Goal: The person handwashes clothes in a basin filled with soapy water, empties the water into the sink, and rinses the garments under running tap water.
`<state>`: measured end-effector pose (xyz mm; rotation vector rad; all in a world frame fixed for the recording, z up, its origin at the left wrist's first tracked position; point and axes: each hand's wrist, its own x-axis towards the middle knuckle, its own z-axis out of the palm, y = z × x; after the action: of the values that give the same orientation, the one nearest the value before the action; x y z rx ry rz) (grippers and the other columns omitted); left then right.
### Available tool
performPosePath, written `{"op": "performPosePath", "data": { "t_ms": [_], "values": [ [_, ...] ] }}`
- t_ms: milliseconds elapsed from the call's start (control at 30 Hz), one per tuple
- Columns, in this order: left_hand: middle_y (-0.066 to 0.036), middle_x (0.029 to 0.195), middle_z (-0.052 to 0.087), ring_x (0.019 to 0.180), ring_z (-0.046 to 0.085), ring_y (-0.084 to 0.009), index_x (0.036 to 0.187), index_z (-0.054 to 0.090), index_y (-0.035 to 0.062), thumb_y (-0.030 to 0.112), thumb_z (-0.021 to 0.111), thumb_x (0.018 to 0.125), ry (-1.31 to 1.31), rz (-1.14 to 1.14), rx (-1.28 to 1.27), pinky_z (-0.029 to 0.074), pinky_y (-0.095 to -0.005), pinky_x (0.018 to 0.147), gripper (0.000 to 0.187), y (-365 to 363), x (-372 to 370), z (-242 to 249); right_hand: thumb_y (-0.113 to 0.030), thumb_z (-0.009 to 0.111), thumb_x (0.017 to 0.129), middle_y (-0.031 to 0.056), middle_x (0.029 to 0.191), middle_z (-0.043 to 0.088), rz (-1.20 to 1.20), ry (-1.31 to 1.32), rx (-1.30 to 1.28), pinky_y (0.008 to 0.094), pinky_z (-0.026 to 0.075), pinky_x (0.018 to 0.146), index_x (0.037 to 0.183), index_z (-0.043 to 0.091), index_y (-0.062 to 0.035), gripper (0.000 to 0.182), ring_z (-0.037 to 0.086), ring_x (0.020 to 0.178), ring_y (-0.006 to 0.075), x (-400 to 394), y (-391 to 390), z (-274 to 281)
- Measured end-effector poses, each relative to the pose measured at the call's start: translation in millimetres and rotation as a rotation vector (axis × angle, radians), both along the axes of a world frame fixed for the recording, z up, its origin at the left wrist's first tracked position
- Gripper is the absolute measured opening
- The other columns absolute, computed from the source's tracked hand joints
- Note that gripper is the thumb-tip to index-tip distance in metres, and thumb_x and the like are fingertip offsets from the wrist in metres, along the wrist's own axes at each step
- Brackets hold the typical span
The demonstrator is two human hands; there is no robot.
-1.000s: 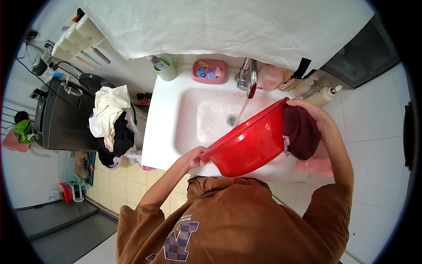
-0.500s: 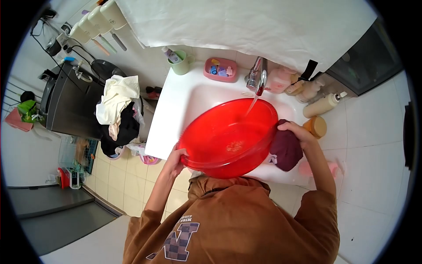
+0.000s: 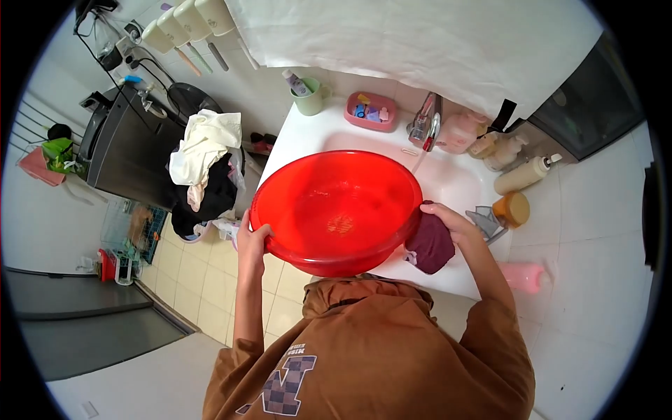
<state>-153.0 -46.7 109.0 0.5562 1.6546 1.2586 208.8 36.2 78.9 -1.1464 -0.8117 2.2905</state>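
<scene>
Red basin (image 3: 336,210) is gripped at its rim by the left hand (image 3: 253,241) and steadied level over the sink (image 3: 455,183), while a dark cloth (image 3: 429,245) is clutched in the right hand (image 3: 448,218).

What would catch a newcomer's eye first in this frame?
The big red basin dominates the middle, lying over the white sink, with the left hand gripping its near-left rim. At its right edge the right hand presses a dark maroon cloth against the basin's side. Behind it, the tap runs a thin stream of water, and a heap of clothes sits left of the sink.
</scene>
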Motion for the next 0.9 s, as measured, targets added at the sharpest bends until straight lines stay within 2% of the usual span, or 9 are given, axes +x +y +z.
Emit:
{"op": "performPosePath", "data": {
  "t_ms": [133, 333, 400, 533, 600, 667, 700, 767, 900],
  "values": [
    [-0.012, 0.097, 0.053, 0.071, 0.052, -0.0142, 0.123, 0.027, -0.0094, -0.002, 0.050, 0.059, 0.081, 0.043, 0.151, 0.043, -0.0214, 0.062, 0.068, 17.2, 9.8, 17.8, -0.025, 0.051, 0.080, 0.0093, 0.091, 0.058, 0.023, -0.004, -0.055, 0.0267, 0.047, 0.068, 0.101, 0.050, 0.0001, 0.033, 0.058, 0.075, 0.0157, -0.4, -6.5, -21.3],
    [-0.014, 0.112, 0.047, 0.088, 0.051, -0.0153, 0.124, 0.028, -0.0062, -0.012, 0.047, 0.058, 0.125, 0.061, 0.493, 0.043, -0.0208, 0.068, 0.068, 49.3, 47.6, 50.3, -0.027, 0.052, 0.080, 0.0080, 0.091, 0.058, 0.144, 0.004, -0.133, 0.0269, 0.046, 0.071, 0.104, 0.049, -0.0013, 0.035, 0.057, 0.075, 0.0163, -4.2, 2.2, -78.9],
    [-0.014, 0.113, 0.046, 0.090, 0.051, -0.0155, 0.124, 0.029, -0.0046, -0.013, 0.047, 0.058, 0.170, 0.037, 0.577, 0.043, -0.0208, 0.068, 0.069, 58.6, 62.9, 60.0, -0.030, 0.053, 0.080, 0.0080, 0.091, 0.057, 0.184, -0.064, -0.018, 0.0280, 0.047, 0.069, 0.106, 0.047, -0.0025, 0.038, 0.057, 0.075, 0.0163, -11.3, 8.5, -83.4],
    [-0.013, 0.115, 0.046, 0.093, 0.051, -0.0155, 0.123, 0.033, -0.0006, -0.013, 0.046, 0.056, 0.354, -0.089, 0.700, 0.044, -0.0201, 0.065, 0.069, 64.6, 77.3, 78.3, -0.035, 0.056, 0.077, 0.0082, 0.089, 0.056, 0.269, -0.172, -0.036, 0.0288, 0.049, 0.063, 0.104, 0.046, -0.0037, 0.042, 0.057, 0.073, 0.0163, -20.7, 17.4, -80.4],
    [-0.014, 0.116, 0.045, 0.091, 0.053, -0.0152, 0.122, 0.035, 0.0004, -0.013, 0.045, 0.055, 0.343, -0.113, 0.706, 0.044, -0.0192, 0.063, 0.069, 63.9, 84.0, 88.1, -0.041, 0.057, 0.075, 0.0078, 0.088, 0.056, 0.317, -0.297, -0.015, 0.0271, 0.048, 0.061, 0.099, 0.049, -0.0015, 0.047, 0.056, 0.071, 0.0140, -24.5, 16.9, -68.1],
    [-0.012, 0.113, 0.049, 0.074, 0.054, -0.0096, 0.121, 0.038, 0.0020, -0.011, 0.045, 0.054, 0.434, -0.141, 0.753, 0.042, -0.0166, 0.057, 0.068, 64.3, 85.5, 93.3, -0.041, 0.060, 0.072, 0.0079, 0.085, 0.056, 0.305, -0.303, 0.013, 0.0279, 0.049, 0.058, 0.097, 0.049, -0.0018, 0.048, 0.056, 0.068, 0.0138, -24.5, 17.6, -71.0],
    [-0.012, 0.113, 0.049, 0.074, 0.054, -0.0096, 0.121, 0.038, 0.0020, -0.011, 0.045, 0.054, 0.437, -0.140, 0.752, 0.042, -0.0166, 0.057, 0.068, 63.4, 85.2, 93.5, -0.040, 0.060, 0.072, 0.0078, 0.083, 0.056, 0.296, -0.312, 0.028, 0.0276, 0.048, 0.058, 0.096, 0.049, -0.0018, 0.047, 0.057, 0.067, 0.0140, -24.4, 18.6, -71.4],
    [-0.008, 0.106, 0.055, 0.058, 0.046, -0.0040, 0.116, 0.044, 0.0037, -0.009, 0.046, 0.053, 0.546, -0.141, 0.755, 0.038, -0.0142, 0.051, 0.065, 61.4, 85.4, 94.1, -0.039, 0.060, 0.072, 0.0077, 0.080, 0.057, 0.289, -0.320, 0.047, 0.0273, 0.048, 0.059, 0.095, 0.050, -0.0017, 0.045, 0.057, 0.066, 0.0141, -22.9, 20.8, -75.7],
    [-0.004, 0.090, 0.061, 0.045, 0.036, -0.0020, 0.106, 0.054, 0.0051, -0.006, 0.048, 0.051, 0.801, -0.090, 0.799, 0.034, -0.0157, 0.043, 0.056, 52.6, 90.3, 87.9, -0.034, 0.061, 0.071, 0.0075, 0.076, 0.058, 0.283, -0.477, 0.229, 0.0269, 0.047, 0.059, 0.091, 0.054, -0.0019, 0.038, 0.057, 0.065, 0.0155, -12.0, 25.9, -114.0]
  ]
}}
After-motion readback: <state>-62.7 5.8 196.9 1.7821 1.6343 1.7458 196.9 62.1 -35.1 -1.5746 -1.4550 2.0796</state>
